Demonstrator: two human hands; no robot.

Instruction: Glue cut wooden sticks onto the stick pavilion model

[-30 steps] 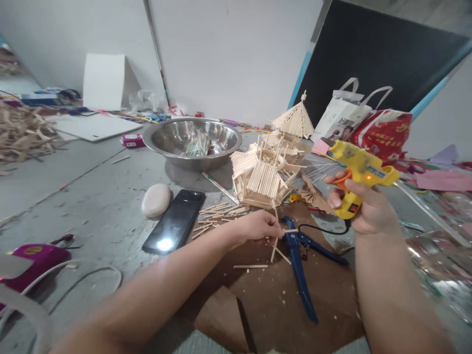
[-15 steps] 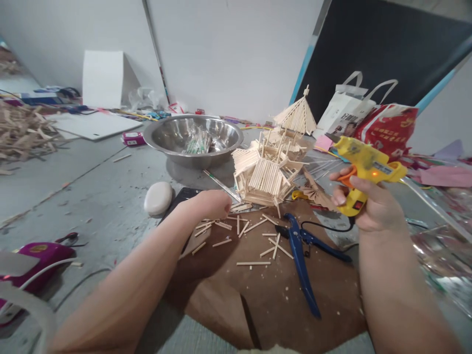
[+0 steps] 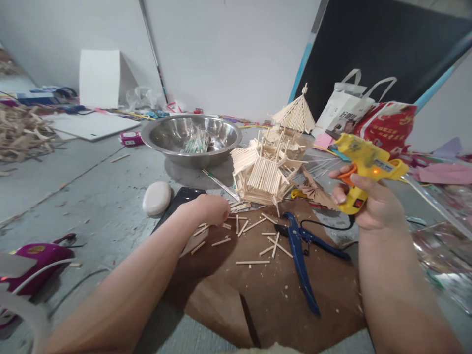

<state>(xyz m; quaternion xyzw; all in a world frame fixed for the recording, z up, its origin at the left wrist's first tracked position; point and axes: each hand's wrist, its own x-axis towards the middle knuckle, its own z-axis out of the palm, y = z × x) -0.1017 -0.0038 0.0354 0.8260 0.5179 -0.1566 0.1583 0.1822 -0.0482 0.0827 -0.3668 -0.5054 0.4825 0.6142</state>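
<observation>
My right hand [image 3: 372, 199] is wrapped round the grip of a yellow hot glue gun [image 3: 363, 157], raised above the floor with its nozzle pointing up and left. Its small orange light glows. My left hand [image 3: 215, 209] is closed, low over the short wooden sticks [image 3: 221, 242] at the left edge of the brown sheet [image 3: 317, 295]; whatever its fingers hold is hidden. Beyond the hands stands a pagoda-like model built of wooden sticks [image 3: 265, 174], with a pointed roof. Blue-handled cutters [image 3: 302, 265] lie open on the sheet.
A steel basin [image 3: 158, 147] with wrapped sticks stands behind my left hand. Nearby are a white rounded case [image 3: 157, 198] and a dark phone-like slab [image 3: 177, 206]. Purple power strip [image 3: 40, 268] and cables lie left. Paper bags [image 3: 342, 108] stand at the back right.
My left hand has shifted very slightly down among the sticks, still closed. The glue gun stays nearly in place in my right hand. The whole view has moved a little.
</observation>
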